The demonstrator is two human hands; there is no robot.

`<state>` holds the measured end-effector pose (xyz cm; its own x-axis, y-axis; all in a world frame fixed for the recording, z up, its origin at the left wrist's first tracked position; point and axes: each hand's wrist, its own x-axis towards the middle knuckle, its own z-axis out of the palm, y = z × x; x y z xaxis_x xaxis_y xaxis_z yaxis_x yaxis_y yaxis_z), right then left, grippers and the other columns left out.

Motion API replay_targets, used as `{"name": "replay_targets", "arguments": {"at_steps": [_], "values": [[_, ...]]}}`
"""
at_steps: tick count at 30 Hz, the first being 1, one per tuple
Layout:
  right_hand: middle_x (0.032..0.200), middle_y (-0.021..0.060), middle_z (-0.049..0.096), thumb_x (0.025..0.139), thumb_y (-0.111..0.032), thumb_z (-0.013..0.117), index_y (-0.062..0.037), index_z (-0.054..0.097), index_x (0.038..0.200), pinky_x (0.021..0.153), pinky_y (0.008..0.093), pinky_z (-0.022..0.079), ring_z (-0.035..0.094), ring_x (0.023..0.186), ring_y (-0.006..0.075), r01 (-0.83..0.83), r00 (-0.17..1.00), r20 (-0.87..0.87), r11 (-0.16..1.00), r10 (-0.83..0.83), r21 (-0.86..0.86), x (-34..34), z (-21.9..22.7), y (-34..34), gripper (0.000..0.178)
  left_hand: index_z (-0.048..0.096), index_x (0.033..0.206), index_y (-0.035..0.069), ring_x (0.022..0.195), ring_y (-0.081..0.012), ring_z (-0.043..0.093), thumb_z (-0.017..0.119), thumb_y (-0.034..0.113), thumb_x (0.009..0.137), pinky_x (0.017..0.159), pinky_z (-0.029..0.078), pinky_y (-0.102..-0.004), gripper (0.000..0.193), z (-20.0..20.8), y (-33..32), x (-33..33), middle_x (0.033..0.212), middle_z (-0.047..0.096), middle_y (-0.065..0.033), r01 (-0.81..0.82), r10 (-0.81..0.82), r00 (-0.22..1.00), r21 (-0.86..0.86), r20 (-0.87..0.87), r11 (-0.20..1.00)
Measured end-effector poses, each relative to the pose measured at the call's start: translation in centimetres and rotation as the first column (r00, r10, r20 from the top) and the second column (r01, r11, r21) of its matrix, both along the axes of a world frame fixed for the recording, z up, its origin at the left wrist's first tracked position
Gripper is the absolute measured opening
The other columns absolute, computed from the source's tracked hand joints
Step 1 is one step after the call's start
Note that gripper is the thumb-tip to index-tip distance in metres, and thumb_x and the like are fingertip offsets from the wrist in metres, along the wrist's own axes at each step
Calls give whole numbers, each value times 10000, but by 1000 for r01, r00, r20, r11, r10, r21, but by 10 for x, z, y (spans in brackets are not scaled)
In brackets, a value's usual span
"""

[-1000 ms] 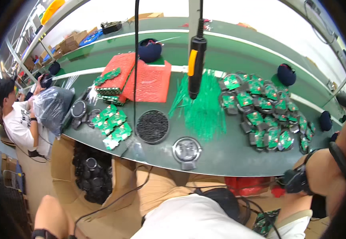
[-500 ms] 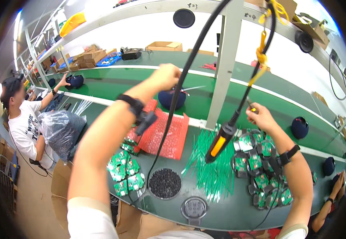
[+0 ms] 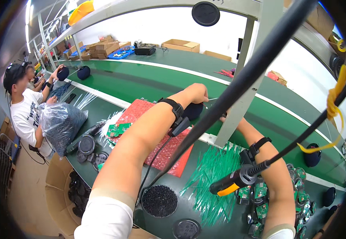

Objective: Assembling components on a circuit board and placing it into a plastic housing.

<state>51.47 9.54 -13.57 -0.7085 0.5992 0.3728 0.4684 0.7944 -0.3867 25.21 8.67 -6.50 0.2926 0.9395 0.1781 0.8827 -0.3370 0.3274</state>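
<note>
My left hand (image 3: 196, 94) is closed over a dark navy round piece (image 3: 192, 110) on the green conveyor belt (image 3: 141, 77). A thin pale strip (image 3: 212, 99) sticks out beside its fingers; what they pinch is hidden. My right hand (image 3: 233, 115) reaches over the belt behind a white post (image 3: 242, 95), which covers most of its fingers. A small dark bit shows at its fingertips, too little to name. In front of my right forearm hangs a black and yellow electric screwdriver (image 3: 234, 182) on a cable. Green cable ties (image 3: 214, 183) lie spread beneath it.
Red bubble wrap (image 3: 177, 159) and green circuit boards (image 3: 119, 129) lie near my left forearm. A dish of black screws (image 3: 159, 201) and a round black cover (image 3: 186, 229) are at the front. Black housings with boards (image 3: 260, 209) sit right. A co-worker (image 3: 25, 103) stands left.
The view has swung, shifting the bench's contents. My hands have come closer together; the right moved leftward to the post, its small tool no longer visible. The screwdriver hangs more slanted.
</note>
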Motion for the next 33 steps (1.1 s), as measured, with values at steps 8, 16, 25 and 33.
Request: {"name": "replay_targets", "arguments": {"at_steps": [8, 16, 25, 33], "values": [[918, 129, 656, 843, -172, 695, -73, 642, 1070, 797, 372, 506, 635, 859, 255, 43, 985, -167, 999, -47, -32, -26, 7, -3, 253, 746, 883, 75, 795, -241, 696, 740, 141, 817, 737, 540, -373, 94, 3, 1, 10, 847, 735, -115, -85, 144, 946, -207, 292, 975], [840, 99, 627, 851, -152, 695, -43, 653, 1018, 747, 342, 479, 590, 792, 200, 93, 994, -39, 971, -104, -221, -35, 14, -8, 204, 728, 876, 67, 710, -192, 662, 737, 121, 814, 672, 530, -343, 82, -4, 0, 18, 800, 722, -83, -26, 163, 847, -265, 507, 964], [824, 78, 635, 846, -241, 741, -59, 675, 1063, 753, 344, 476, 583, 774, 190, -32, 972, -234, 993, 5, -110, -26, -5, 14, 290, 704, 903, 60, 672, -170, 614, 724, 126, 856, 619, 492, -309, 83, -3, -3, 31, 790, 684, -70, -3, 146, 828, -256, 542, 967], [1004, 156, 693, 839, -322, 763, -51, 683, 1137, 839, 401, 512, 662, 937, 292, 160, 985, -17, 938, -174, -307, -12, 23, -19, 410, 669, 950, 55, 670, -141, 561, 676, 105, 922, 574, 453, -290, 58, 18, -30, 40, 827, 670, -67, 103, 217, 712, -405, 667, 908]]}}
